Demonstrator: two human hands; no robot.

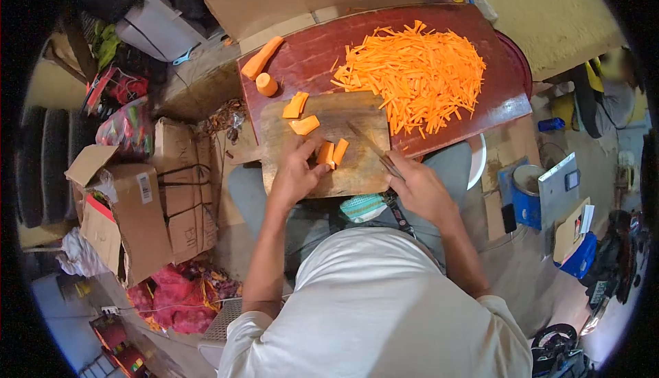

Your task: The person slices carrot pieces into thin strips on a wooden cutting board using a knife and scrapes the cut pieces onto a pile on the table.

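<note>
On the wooden cutting board (371, 182), my left hand (295, 166) has its thumb and fingers closed about a carrot piece (325, 153). Right beside it stands another cut carrot piece (340, 151). My right hand (419, 184) grips a knife (371, 142) by its handle, the blade slanting up and left over the board, apart from the carrot. Farther up the board lie two more carrot chunks, an upper one (295, 105) and a lower one (304, 125).
A large heap of carrot strips (419, 76) covers much of the red table (309, 52). A long carrot (262, 58) and a short carrot stub (266, 85) lie at its left. Cardboard boxes (137, 206) stand at left; a person (611, 96) is at far right.
</note>
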